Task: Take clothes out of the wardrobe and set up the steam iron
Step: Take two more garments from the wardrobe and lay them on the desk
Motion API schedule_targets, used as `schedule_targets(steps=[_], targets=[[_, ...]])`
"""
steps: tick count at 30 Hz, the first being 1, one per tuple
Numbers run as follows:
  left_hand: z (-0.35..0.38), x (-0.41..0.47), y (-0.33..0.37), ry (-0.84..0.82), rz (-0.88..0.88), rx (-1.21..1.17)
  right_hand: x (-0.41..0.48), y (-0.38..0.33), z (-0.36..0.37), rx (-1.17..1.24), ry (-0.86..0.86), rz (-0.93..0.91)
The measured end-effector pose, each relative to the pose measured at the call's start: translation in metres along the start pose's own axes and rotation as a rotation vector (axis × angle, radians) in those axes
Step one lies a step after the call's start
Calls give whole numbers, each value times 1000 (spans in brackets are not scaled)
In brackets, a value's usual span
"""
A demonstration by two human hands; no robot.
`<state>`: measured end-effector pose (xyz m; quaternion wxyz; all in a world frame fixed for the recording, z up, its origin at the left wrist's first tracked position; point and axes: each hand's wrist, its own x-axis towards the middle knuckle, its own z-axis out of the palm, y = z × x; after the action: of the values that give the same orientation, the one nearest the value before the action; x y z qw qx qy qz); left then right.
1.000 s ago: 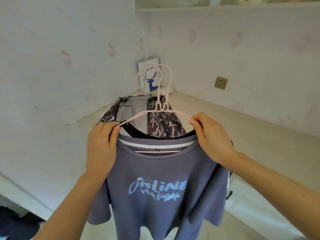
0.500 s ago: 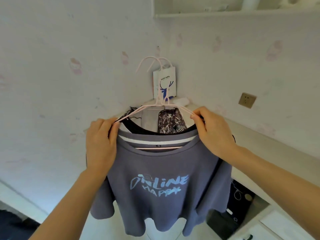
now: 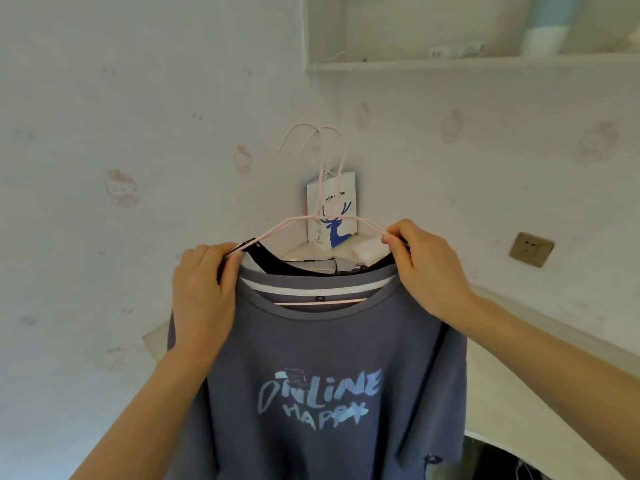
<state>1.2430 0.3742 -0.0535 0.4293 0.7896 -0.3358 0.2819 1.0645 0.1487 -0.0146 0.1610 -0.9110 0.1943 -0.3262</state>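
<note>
A grey-blue T-shirt [image 3: 318,393] printed "ONLINE HAPPY" hangs in front of me on thin pink wire hangers [image 3: 323,174], whose two hooks stick up free in the air. A black garment [image 3: 277,259] shows behind its collar. My left hand [image 3: 204,292] grips the left shoulder of the hangers and clothes. My right hand [image 3: 426,268] pinches the right shoulder of the hanger wire. No steam iron is in view.
A white paper bag with a blue deer [image 3: 332,213] stands in the corner on a pale desk [image 3: 519,386] that runs along the right wall. A wall socket [image 3: 531,249] is on the right. A shelf [image 3: 467,62] hangs above.
Both hands have lifted the hangers and clothes higher, and my view has tilted up. The patterned garment on the desk behind is now hidden by the shirt.
</note>
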Motion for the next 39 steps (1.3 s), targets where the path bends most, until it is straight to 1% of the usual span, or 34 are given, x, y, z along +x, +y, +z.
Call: schedule_targets(steps=[8,15,19,23,25,29,32,36,39], targets=[[58,49,-51,-47,19,-31,65,20,55,-46,-19,65],[109,95,-82,-42,-6,0,130,48,90,-90,-17,48],[148,133,-98,-24,-14,4,182,72,114,-77,12,24],[193,167,-121,-31,-37,22,234,103,149,-71,4,18],[219,177,-138,-62,-53,46,253,121,171,-70,-28,25],[275,177,-180,-168,-113,85,275,162,229,-44,-145,74],[315,169,-213,-256,-179,99,283,192,276,-38,-216,102],[363,154,-256,-380,-313,55,288,230,334,-4,-344,134],[395,135,-292,-481,-340,88,287,255,374,8,-428,140]])
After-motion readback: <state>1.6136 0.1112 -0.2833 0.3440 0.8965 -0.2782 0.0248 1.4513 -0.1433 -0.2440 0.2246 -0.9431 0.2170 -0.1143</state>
